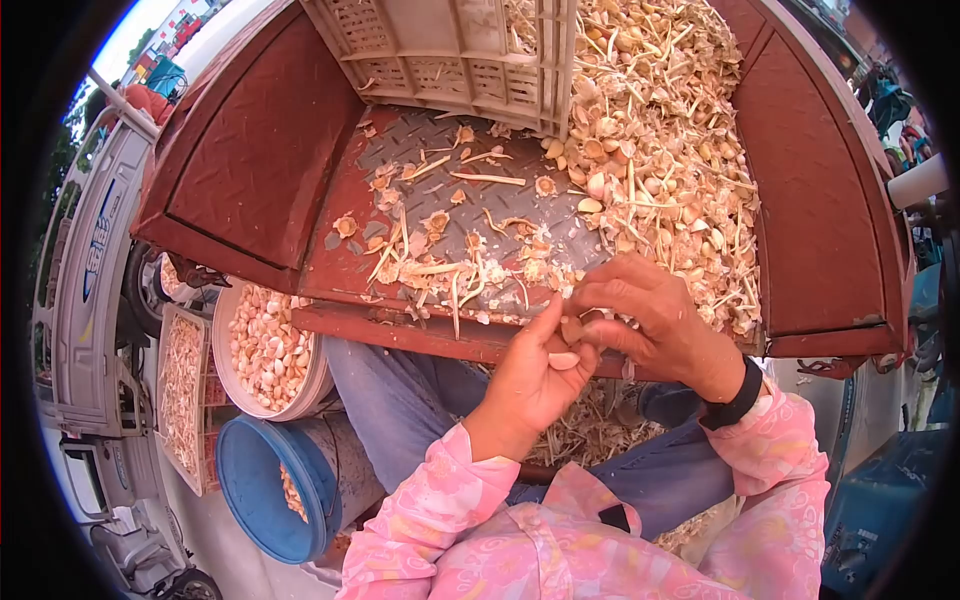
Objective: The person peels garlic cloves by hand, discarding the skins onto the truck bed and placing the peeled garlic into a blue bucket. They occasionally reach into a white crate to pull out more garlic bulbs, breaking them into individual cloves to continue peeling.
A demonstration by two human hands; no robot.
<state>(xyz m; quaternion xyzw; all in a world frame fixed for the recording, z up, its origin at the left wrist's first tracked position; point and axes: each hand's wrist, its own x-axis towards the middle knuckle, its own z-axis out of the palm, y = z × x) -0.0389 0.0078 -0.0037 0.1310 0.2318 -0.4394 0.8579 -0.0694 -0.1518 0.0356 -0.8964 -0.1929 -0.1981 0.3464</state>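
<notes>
My left hand [530,390] is closed, with a peeled-looking garlic clove [563,360] lying against its curled fingers. Its thumb and fingertips meet those of my right hand [645,320] just over the front lip of the red metal truck bed [400,325]. The right hand's fingers are pinched together, and a small brownish piece shows between the two hands, mostly hidden. Loose garlic cloves with dry skins and stalks [680,180] form a large heap beyond the right hand. Scattered stalks and root ends [440,265] lie on the dark tread plate.
A pale plastic crate [440,50] stands tilted at the back of the bed. Red side panels [260,150] flank it. At lower left are a white bucket [325,375] of cloves, a blue-rimmed bucket [240,500] with a few cloves, and a crate [205,400] of garlic pieces.
</notes>
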